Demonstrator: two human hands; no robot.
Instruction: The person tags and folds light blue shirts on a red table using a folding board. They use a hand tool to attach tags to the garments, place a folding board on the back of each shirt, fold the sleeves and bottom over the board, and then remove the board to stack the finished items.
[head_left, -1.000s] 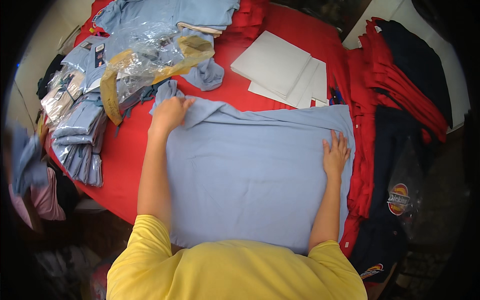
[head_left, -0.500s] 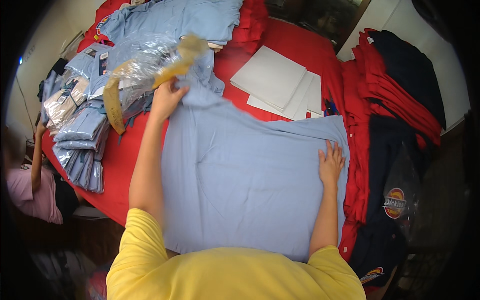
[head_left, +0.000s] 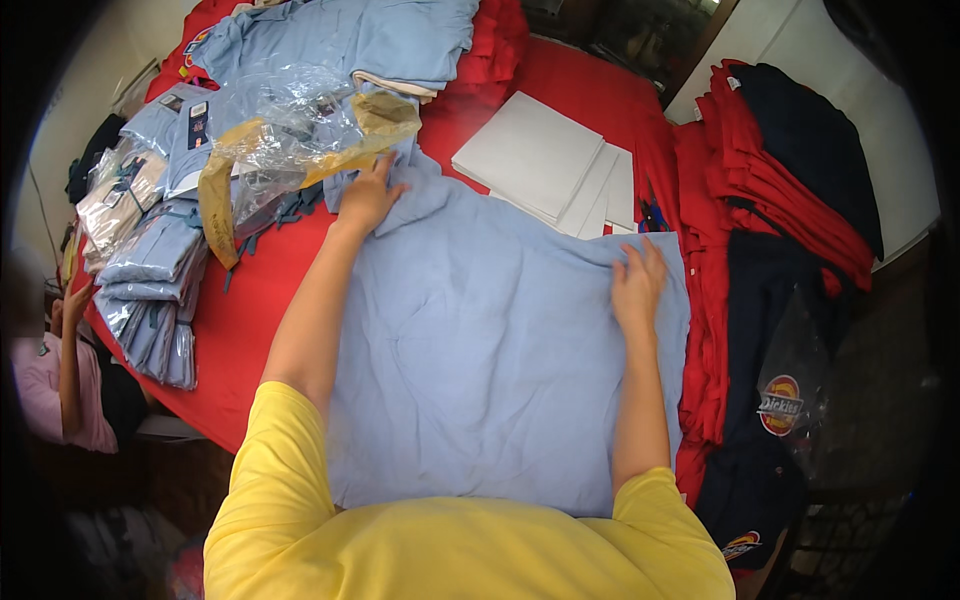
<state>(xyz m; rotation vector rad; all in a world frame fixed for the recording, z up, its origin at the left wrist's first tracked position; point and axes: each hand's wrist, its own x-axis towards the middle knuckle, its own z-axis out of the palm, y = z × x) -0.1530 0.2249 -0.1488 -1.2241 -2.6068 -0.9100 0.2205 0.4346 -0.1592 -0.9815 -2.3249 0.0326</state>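
A light blue cloth garment (head_left: 490, 370) lies spread out before me, with soft wrinkles across it and a bunched far left part. My left hand (head_left: 368, 202) rests on that bunched part, its thumb apart from the fingers. Close to its fingertips is a clear plastic bag with yellow tape strips (head_left: 355, 155). On the garment's far right part lies my right hand (head_left: 638, 285), fingers spread and touching the fabric. No object shows in either hand.
White sheets (head_left: 535, 155) lie beyond the garment on a red-covered table (head_left: 270, 340). Bagged blue garments (head_left: 160, 250) are stacked at left, more blue clothes (head_left: 400, 45) at the back. Red and navy clothes (head_left: 790, 180) line the right. A person in pink (head_left: 65, 390) is at far left.
My left hand has come slightly right and nearer, and the fabric beneath it has bunched up. My right hand has slid a little to the left and farther away.
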